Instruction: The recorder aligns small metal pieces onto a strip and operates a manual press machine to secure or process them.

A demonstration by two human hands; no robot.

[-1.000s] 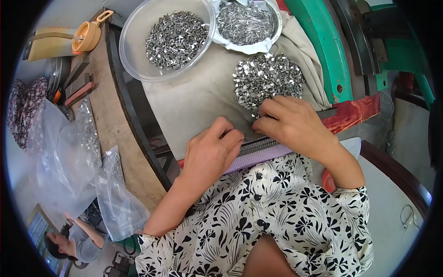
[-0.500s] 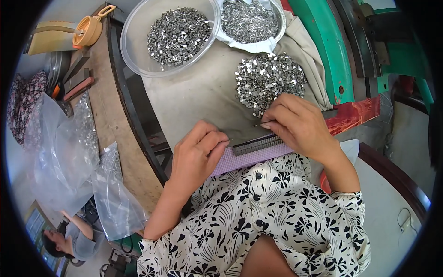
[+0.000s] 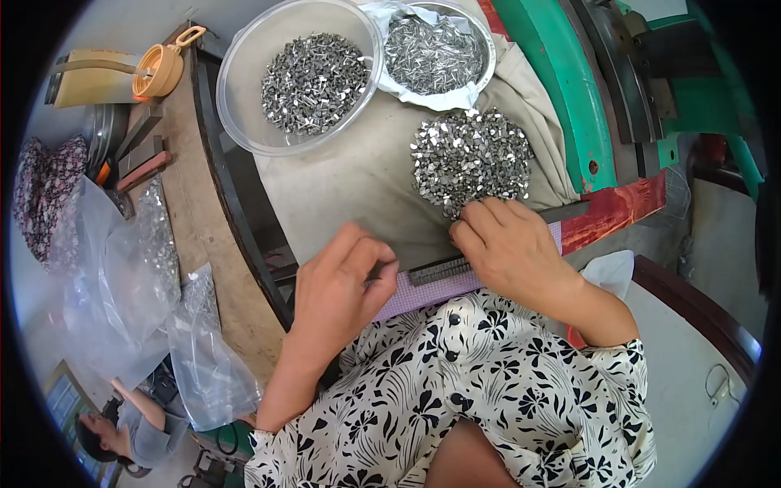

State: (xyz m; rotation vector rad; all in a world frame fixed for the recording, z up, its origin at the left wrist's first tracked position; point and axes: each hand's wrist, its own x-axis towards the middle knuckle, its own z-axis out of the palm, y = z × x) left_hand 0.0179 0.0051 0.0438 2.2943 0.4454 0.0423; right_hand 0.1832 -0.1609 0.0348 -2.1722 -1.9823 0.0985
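Note:
My left hand (image 3: 342,285) is raised left of a dark metal strip (image 3: 439,272) holding a row of small grey pieces. Its thumb and forefinger are curled close together; whatever lies between them is too small to make out. The strip rests on a lilac checked pad (image 3: 407,299) by my lap, and its right part is hidden under my right hand (image 3: 517,252). That hand reaches the near edge of a heap of small shiny metal pieces (image 3: 472,159) on the beige cloth (image 3: 325,199). Its fingertips are drawn together, their contents hidden.
Behind the heap stand a clear plastic tub (image 3: 232,106) of metal bits and a lined bowl (image 3: 490,61) of thin pins. Green machinery (image 3: 561,98) rises at right. Plastic bags (image 3: 114,285) hang left by a wooden bench (image 3: 195,236). Another person (image 3: 134,431) sits at lower left.
My right hand has moved from above the strip to the heap's near edge. The thin pins seen at both hands' fingertips no longer show. The view has shifted slightly.

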